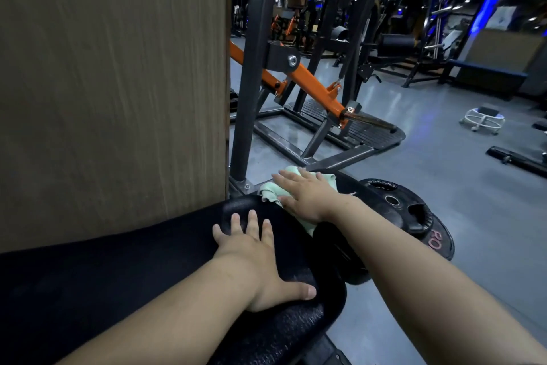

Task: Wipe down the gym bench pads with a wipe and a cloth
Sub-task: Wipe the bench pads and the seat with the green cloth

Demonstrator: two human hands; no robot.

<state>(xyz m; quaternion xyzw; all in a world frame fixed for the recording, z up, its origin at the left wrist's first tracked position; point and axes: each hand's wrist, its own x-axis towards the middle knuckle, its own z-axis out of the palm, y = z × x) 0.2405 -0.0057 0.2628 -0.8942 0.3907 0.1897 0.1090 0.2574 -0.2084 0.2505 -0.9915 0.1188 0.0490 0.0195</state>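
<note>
A brown wood-grain panel (103,83) fills the left side, standing right behind the long black bench pad (133,281), which runs from the lower left toward the middle. Past the pad's far end, a dark steel machine frame (248,68) with an orange lever arm (313,86) stands on the grey floor (444,181). Just right of the pad lie stacked black weight plates (408,207) — the lower one shows pink letters "RO", the rest unreadable. The pale green cloth (269,191) lies on the pad's far end under the right hand (307,196), which presses it flat with straight fingers. The left hand (254,258) rests palm down on the bare pad nearer the camera, fingers spread and holding nothing — near the cloth, not touching it.
</note>
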